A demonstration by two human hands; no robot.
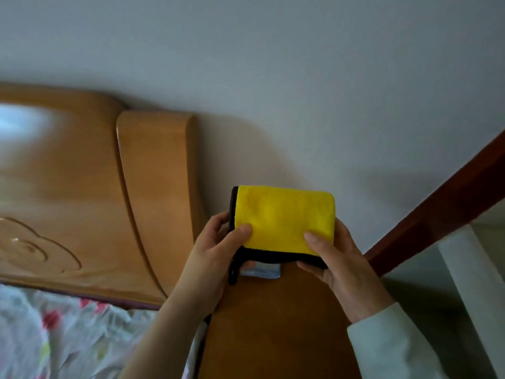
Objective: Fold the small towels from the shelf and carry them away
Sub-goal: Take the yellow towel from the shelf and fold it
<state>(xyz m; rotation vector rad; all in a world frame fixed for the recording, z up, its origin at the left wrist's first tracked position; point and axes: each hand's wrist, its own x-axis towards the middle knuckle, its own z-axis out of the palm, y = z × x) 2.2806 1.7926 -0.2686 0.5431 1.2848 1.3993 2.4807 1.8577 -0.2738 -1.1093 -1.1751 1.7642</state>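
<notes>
A folded yellow towel (282,220) with a black border sits at centre right of the frame, held up in the air by both hands. The left hand (211,258) pinches its lower left corner, thumb laid on the yellow face and fingers curled behind; the right hand (338,265) grips the lower right corner the same way, thumb on top and fingers under the black edge. A black hanging loop (233,272) dangles from the lower left corner, and a pale label (261,270) pokes out beneath the bottom edge. Directly below the towel lies a wooden bedside surface (276,329), bare where it shows, running to the bottom of the frame. A carved wooden headboard (90,192) fills the left side, just beside the left hand. A floral bedsheet (60,335) covers the lower left corner. A dark red wooden rail (448,198) slants along the right side, close behind the right hand. A plain pale wall (273,64) takes up the upper half. The right wrist shows a light sleeve (390,343).
</notes>
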